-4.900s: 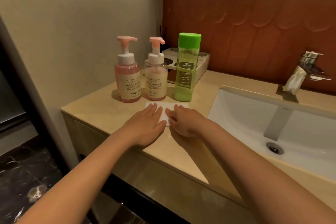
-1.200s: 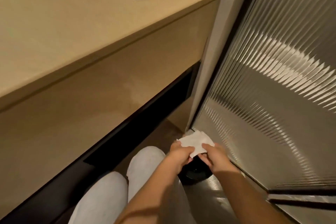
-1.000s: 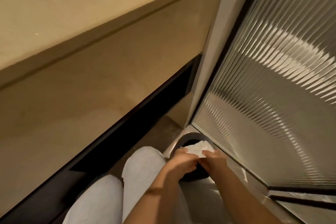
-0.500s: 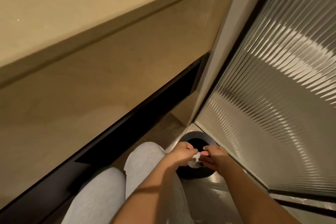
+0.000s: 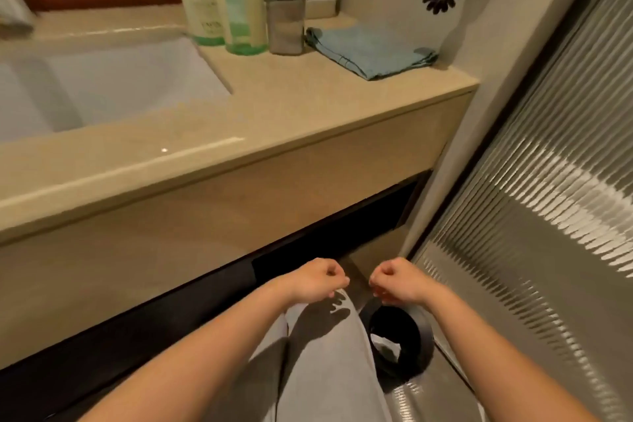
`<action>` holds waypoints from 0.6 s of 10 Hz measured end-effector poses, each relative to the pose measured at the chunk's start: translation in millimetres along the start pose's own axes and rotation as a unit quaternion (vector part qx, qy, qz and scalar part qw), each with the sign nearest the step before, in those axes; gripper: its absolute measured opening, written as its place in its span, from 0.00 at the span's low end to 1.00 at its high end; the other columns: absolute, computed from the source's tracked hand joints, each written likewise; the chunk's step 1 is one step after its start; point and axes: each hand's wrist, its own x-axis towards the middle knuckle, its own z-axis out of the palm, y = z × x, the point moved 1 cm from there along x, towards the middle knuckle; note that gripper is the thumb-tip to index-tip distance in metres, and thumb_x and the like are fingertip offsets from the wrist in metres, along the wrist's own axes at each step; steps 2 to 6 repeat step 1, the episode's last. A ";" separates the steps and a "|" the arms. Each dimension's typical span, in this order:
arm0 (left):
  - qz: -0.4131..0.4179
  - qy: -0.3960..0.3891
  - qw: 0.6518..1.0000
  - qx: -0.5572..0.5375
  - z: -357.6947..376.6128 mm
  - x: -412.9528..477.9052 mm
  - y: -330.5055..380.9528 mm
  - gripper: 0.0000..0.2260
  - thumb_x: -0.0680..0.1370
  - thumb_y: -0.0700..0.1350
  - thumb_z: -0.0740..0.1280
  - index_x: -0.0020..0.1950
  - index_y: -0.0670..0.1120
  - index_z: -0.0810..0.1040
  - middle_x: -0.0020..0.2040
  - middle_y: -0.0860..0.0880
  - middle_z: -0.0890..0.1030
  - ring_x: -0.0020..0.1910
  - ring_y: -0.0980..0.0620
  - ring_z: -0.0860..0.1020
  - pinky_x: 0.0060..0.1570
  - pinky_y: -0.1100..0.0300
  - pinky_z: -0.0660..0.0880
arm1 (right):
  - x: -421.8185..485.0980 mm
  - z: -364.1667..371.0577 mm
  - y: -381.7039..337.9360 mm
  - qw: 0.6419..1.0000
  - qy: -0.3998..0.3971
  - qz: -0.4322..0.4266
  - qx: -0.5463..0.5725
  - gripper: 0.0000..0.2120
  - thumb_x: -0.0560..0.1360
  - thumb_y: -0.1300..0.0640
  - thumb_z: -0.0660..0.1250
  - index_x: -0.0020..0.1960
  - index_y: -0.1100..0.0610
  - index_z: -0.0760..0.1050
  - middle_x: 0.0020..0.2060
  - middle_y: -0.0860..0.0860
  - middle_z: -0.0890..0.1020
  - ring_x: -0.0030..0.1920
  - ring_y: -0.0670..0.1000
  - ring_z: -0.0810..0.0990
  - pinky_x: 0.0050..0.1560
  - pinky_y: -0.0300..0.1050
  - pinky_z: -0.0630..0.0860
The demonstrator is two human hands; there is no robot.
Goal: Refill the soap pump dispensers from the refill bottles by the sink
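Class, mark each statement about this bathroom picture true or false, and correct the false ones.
1. The left hand and right hand hold nothing. True.
2. White paper lies inside the black bin. True.
3. The blue cloth lies in the bin too. False: it lies on the counter, beside the clear bottle.
4. The bin stands on the counter. False: it stands on the floor, beside the person's leg.

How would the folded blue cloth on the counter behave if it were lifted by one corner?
The blue cloth looks soft and lies folded in layers, so it would probably hang floppy and unfold. It seems thin, so likely light. It lies flat on the counter, so it should not roll or tip.
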 end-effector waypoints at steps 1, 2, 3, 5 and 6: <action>0.034 0.000 0.998 0.046 -25.2 -42.6 -0.6 0.10 0.79 0.48 0.60 0.57 0.45 0.73 0.48 0.48 0.77 0.47 0.52 0.76 0.54 0.54 0.74 | -22.6 3.1 -36.5 0.996 -0.013 -0.046 -0.072 0.13 0.77 0.56 0.61 0.35 0.54 0.75 0.30 0.49 0.79 0.31 0.47 0.77 0.33 0.39 0.73; 0.034 0.000 0.998 0.046 -25.2 -42.6 -0.6 0.10 0.79 0.48 0.60 0.57 0.45 0.73 0.48 0.48 0.77 0.47 0.52 0.76 0.54 0.54 0.74 | -22.6 3.1 -36.5 0.996 -0.013 -0.046 -0.072 0.13 0.77 0.56 0.61 0.35 0.54 0.75 0.30 0.49 0.79 0.31 0.47 0.77 0.33 0.39 0.73; 0.034 0.000 0.998 0.046 -25.2 -42.6 -0.6 0.10 0.79 0.48 0.60 0.57 0.45 0.73 0.48 0.48 0.77 0.47 0.52 0.76 0.54 0.54 0.74 | -22.6 3.1 -36.5 0.996 -0.013 -0.046 -0.072 0.13 0.77 0.56 0.61 0.35 0.54 0.75 0.30 0.49 0.79 0.31 0.47 0.77 0.33 0.39 0.73; 0.034 0.000 0.998 0.046 -25.2 -42.6 -0.6 0.10 0.79 0.48 0.60 0.57 0.45 0.73 0.48 0.48 0.77 0.47 0.52 0.76 0.54 0.54 0.74 | -22.6 3.1 -36.5 0.996 -0.013 -0.046 -0.072 0.13 0.77 0.56 0.61 0.35 0.54 0.75 0.30 0.49 0.79 0.31 0.47 0.77 0.33 0.39 0.73; 0.034 0.000 0.998 0.046 -25.2 -42.6 -0.6 0.10 0.79 0.48 0.60 0.57 0.45 0.73 0.48 0.48 0.77 0.47 0.52 0.76 0.54 0.54 0.74 | -22.6 3.1 -36.5 0.996 -0.013 -0.046 -0.072 0.13 0.77 0.56 0.61 0.35 0.54 0.75 0.30 0.49 0.79 0.31 0.47 0.77 0.33 0.39 0.73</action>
